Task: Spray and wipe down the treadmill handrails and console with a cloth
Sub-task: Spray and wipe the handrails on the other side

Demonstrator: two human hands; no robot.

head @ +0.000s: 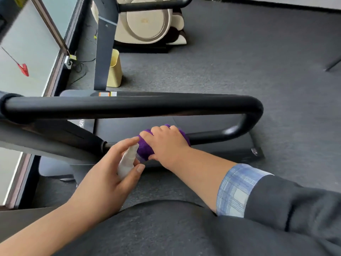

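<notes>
Grey carpet under one treadmill, one looped black handrail, one purple cloth wrapped on its lower bar by curled right hand, left hand gripping one white spray bottle beside it.

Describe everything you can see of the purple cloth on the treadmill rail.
The purple cloth looks like soft, fuzzy fabric in deep violet, bunched up and wrapped around the lower black handrail bar. The right hand grips it from above, fingers curled over the top, covering most of it. Purple shows to the left of the hand and past the fingertips. The white spray bottle, held in the left hand, sits just beside its left edge.
</notes>
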